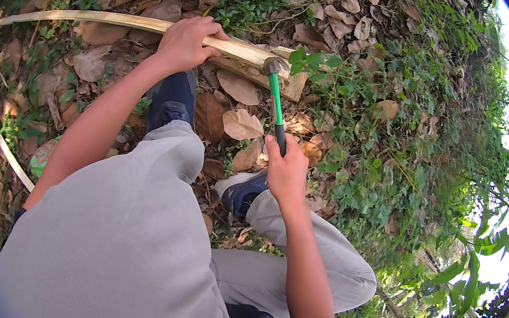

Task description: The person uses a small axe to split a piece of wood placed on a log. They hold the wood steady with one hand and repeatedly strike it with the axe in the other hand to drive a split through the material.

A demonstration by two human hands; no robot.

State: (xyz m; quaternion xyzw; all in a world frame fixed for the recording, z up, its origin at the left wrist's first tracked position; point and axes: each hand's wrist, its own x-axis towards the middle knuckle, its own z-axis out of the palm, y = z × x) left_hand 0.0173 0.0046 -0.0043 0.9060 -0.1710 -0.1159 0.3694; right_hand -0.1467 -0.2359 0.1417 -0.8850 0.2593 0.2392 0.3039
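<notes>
My left hand (186, 42) is wrapped over a long pale wooden strip (113, 18) and presses it down. Under the strip's right end lies a short, thicker wooden board (246, 71) on the leaves. In my right hand (288, 169) is a hammer (276, 98) with a green and black handle, gripped near the black end. Its metal head rests on or just over the strip's right end; I cannot tell whether they touch. My fingers hide part of the strip.
Dry brown leaves (243, 124) and low green plants (370, 148) cover the ground. Another pale strip (1, 128) curves along the left side. My dark shoes (172, 101) stand close to the board. Bushes and trees (476, 269) rise at the right.
</notes>
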